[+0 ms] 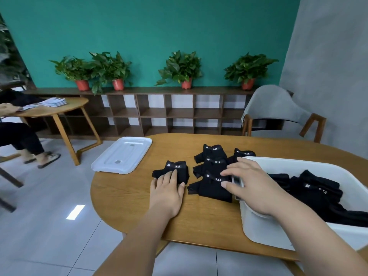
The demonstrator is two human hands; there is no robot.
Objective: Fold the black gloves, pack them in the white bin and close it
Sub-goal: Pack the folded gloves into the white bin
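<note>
Two flat hands grip nothing: left hand (167, 189) presses folded glove (180, 172), cuff pointing away; right hand (251, 185) overhangs white bin (258, 226).

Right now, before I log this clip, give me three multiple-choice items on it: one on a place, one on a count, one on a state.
1. Where does the white lid lie?
A. on the floor
B. at the far left end of the table
C. on the chair

2. How many red pots stand on the shelf?
A. two
B. six
C. four

3. The white bin is:
A. open, with black gloves inside
B. closed
C. open and empty

Answers:
1 B: the lid rests flat on the wooden top at that end, apart from the bin.
2 C: four pots with plants line the shelf along the wall.
3 A: the bin's rim is uncovered and dark gloves lie inside.
</note>
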